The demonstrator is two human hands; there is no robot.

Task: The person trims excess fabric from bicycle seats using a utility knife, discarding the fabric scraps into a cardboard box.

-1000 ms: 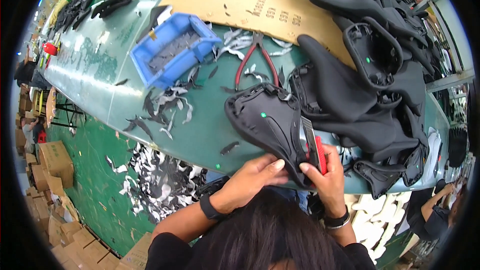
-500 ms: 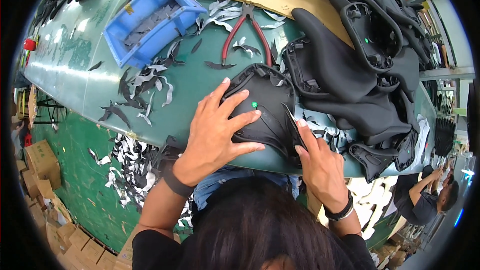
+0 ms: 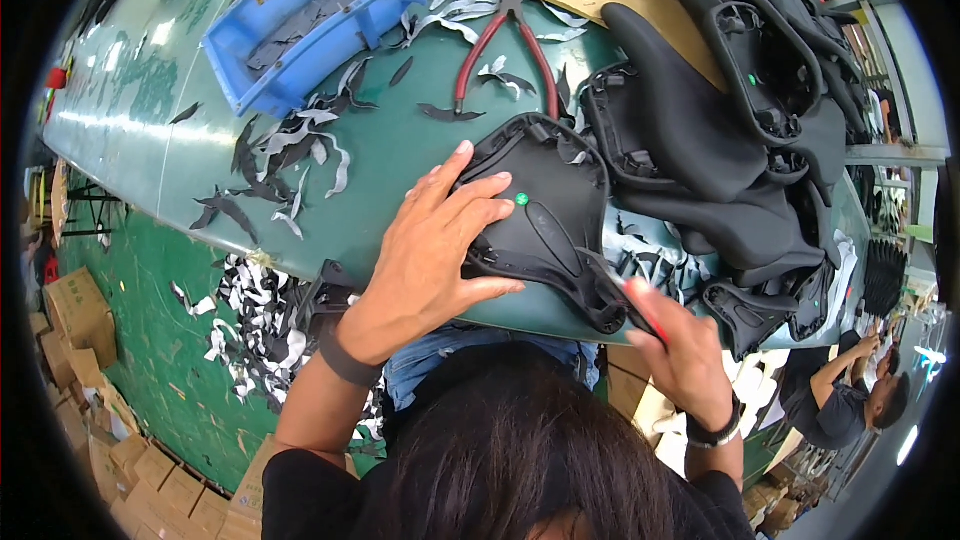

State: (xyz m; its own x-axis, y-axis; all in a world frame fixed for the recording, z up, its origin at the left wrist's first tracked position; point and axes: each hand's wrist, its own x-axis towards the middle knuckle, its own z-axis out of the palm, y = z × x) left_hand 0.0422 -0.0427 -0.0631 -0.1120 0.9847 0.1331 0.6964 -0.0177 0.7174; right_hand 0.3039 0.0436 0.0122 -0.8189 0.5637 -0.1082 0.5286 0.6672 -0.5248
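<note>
A black bicycle saddle [image 3: 575,178] lies underside up near the table's front edge, with a small green round sticker inside its shell and its narrow nose toward me on the right. My left hand [image 3: 425,240] rests across the saddle's left side, fingers spread and stretched over the edge. In my right hand [image 3: 688,352] is a knife [image 3: 648,316] with a red handle, its blade at the right side of the saddle's nose. The fingers of that hand are closed round the handle and slightly blurred.
On the green table [image 3: 375,185] lie red-handled pliers [image 3: 511,5], black and grey scraps [image 3: 285,155] and a blue bin [image 3: 232,75] holding grey pieces. More saddles [image 3: 690,120] are heaped at the right. Scraps [image 3: 265,330] cover the floor at left; a person [image 3: 835,405] sits far right.
My right hand has moved right and toward me, drawing the knife down along the saddle's nose. The left hand keeps its place on the saddle, fingers a little closer together.
</note>
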